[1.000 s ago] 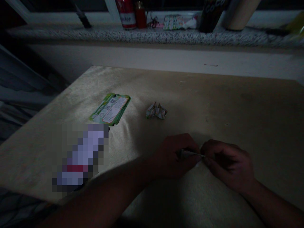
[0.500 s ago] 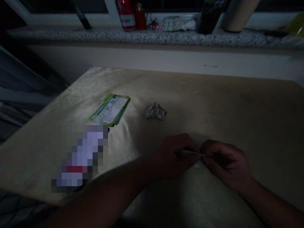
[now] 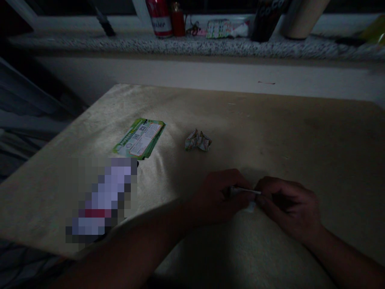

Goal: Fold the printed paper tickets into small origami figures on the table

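Between my hands is a small folded piece of paper [image 3: 250, 207], pale and mostly covered by fingers. My left hand [image 3: 224, 196] pinches it between thumb and fingers, closed on its left part. At its right end, my right hand [image 3: 287, 204] is closed in a pinch, thumb against fingertips. Both hands are just above the table [image 3: 300, 132], close together. Beyond them lies a small folded paper shape [image 3: 197, 141] with two raised points and a printed surface. A stack of green printed leaflets [image 3: 140, 138] rests farther left.
A pixelated oblong item [image 3: 104, 196] lies at the table's left front, beside my left forearm. Behind the table, a granite windowsill [image 3: 135, 46] carries a red can [image 3: 159, 20], a red bottle [image 3: 178, 21], a dark cup [image 3: 266, 22] and a beige cylinder [image 3: 303, 18].
The paper between my hands has turned slightly, and more of its pale lower part shows below my left thumb. My right hand has shifted a little to the right.
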{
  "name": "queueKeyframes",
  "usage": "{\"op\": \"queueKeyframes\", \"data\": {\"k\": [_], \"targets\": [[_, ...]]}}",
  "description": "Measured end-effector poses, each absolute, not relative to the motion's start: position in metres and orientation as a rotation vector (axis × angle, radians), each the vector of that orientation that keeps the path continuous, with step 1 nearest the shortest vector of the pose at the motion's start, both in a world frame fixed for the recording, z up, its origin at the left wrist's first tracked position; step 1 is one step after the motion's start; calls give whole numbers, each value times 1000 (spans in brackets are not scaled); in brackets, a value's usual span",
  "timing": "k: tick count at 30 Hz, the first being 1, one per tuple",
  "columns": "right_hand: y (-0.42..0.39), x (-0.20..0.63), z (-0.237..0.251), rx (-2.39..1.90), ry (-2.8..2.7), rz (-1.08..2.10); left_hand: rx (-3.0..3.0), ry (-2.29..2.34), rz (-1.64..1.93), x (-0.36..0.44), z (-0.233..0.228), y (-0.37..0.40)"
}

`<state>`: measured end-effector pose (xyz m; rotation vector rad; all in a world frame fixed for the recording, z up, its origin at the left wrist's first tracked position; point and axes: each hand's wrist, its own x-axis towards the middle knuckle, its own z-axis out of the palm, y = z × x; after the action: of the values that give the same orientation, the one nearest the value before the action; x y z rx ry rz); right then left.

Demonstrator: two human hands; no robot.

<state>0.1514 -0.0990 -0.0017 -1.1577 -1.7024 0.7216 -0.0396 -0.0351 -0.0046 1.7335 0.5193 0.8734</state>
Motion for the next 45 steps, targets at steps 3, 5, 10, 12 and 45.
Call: {"op": "queueKeyframes", "data": {"k": [3,5,10,12,45], "targets": [[-99,151,-2,-1159,-1693,740,1733,548,850,-40,-4,-36],[-99,151,-2,-1163,-1681,748,1733,555,838,-40,-4,-36],[-98,149,-3,-1115,-1654,776,1723,536,856,-41,-5,-36],[-98,149,-3,-1102,-1656,791,1711,505,890,-41,-5,-36],[-98,146,2,-1135,-1626,816,1627,570,942,-41,-4,-36]]}}
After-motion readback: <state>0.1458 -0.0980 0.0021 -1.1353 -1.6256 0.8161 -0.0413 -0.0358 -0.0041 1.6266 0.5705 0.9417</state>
